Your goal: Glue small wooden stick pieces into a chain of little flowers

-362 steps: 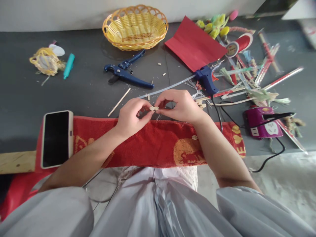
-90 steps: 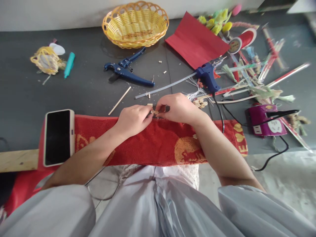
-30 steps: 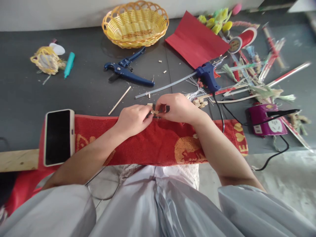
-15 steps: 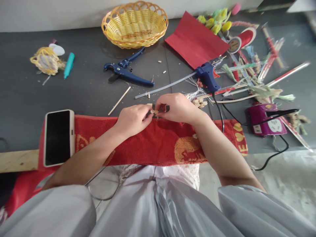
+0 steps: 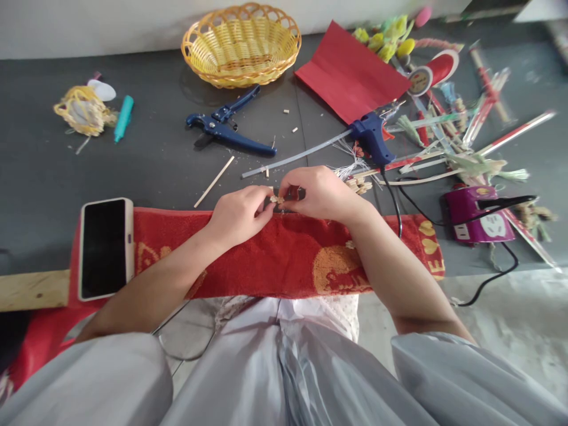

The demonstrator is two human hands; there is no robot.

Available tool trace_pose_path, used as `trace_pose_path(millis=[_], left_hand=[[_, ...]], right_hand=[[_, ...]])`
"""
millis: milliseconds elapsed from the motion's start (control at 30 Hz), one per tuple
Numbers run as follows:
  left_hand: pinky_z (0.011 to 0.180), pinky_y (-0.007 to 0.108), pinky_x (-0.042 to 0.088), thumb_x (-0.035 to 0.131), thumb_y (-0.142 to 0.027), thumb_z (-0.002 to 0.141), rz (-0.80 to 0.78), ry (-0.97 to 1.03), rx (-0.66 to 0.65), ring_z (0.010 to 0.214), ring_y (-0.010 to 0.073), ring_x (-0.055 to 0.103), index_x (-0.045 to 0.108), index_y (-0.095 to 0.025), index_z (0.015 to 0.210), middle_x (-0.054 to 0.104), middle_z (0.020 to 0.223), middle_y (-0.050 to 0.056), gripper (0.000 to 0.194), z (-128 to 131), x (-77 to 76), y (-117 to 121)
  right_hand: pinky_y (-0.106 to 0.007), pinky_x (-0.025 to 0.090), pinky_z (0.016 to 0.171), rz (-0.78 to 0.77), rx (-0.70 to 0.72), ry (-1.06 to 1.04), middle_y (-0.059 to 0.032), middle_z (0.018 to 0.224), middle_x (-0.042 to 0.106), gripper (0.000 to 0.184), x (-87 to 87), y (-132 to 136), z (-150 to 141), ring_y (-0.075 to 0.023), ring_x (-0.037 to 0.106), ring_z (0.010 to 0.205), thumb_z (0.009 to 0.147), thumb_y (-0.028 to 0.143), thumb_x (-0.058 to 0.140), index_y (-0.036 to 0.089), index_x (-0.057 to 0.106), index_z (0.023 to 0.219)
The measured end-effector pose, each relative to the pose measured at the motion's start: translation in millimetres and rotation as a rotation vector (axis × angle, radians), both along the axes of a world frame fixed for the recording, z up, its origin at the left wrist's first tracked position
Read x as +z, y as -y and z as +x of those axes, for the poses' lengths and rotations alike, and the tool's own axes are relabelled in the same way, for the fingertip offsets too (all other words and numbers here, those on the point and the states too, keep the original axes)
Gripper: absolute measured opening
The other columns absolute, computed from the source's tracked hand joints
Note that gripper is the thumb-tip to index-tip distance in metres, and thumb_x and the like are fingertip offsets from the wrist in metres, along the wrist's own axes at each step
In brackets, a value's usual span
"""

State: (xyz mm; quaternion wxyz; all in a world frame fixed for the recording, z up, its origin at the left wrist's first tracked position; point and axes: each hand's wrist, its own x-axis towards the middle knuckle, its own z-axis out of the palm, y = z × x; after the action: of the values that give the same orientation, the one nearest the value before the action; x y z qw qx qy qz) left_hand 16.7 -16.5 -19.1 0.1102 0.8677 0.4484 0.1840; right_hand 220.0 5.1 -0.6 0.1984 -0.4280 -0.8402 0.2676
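Observation:
My left hand (image 5: 237,214) and my right hand (image 5: 318,193) meet over the far edge of a red towel (image 5: 284,260). Both pinch a small pale wooden piece (image 5: 277,199) between thumb and fingertips. The fingers of each hand are curled closed around it. My forearms rest across the towel. A blue glue gun (image 5: 371,139) lies just beyond my right hand, with a clear glue stick (image 5: 297,157) pointing left from it.
A yellow wicker basket (image 5: 242,44), blue cutters (image 5: 228,130), red paper (image 5: 350,74) and a thin wooden stick (image 5: 214,181) lie on the dark table (image 5: 155,160). A phone (image 5: 105,247) rests on the towel's left end. Craft sticks and tassels (image 5: 461,148) and a purple power strip (image 5: 479,216) crowd the right.
Both hands have stayed in place, still pinching the small piece. The fingers have shifted only slightly on it.

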Motion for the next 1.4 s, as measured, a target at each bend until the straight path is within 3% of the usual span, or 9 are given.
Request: trace_pose_path(millis=[967,1400], left_hand=[[0.058,0.023,0.041,0.054,-0.024,0.088,0.009,0.023,-0.013,0.062,0.0118,0.061,0.066,-0.015,0.100,0.067,0.074,0.001,0.019,-0.2,-2.2,-0.1],[0.063,0.024,0.045,0.050,-0.025,0.093,0.021,-0.081,-0.039,0.076,0.0166,0.069,0.065,-0.015,0.104,0.072,0.084,0.005,0.021,-1.1,-2.4,-0.9]], right_hand=[[-0.024,0.038,0.066,0.044,0.019,0.033,-0.0030,0.075,0.066,0.008,-1.1,0.5,-0.3,-0.0133,0.055,0.068,0.075,0.018,0.062,0.015,0.068,0.079],[-0.026,0.039,0.067,0.054,0.028,0.083,-0.0046,0.077,0.067,0.012,1.6,1.7,0.7,-0.0145,0.057,0.070,0.075,0.016,0.059,0.014,0.069,0.080]])
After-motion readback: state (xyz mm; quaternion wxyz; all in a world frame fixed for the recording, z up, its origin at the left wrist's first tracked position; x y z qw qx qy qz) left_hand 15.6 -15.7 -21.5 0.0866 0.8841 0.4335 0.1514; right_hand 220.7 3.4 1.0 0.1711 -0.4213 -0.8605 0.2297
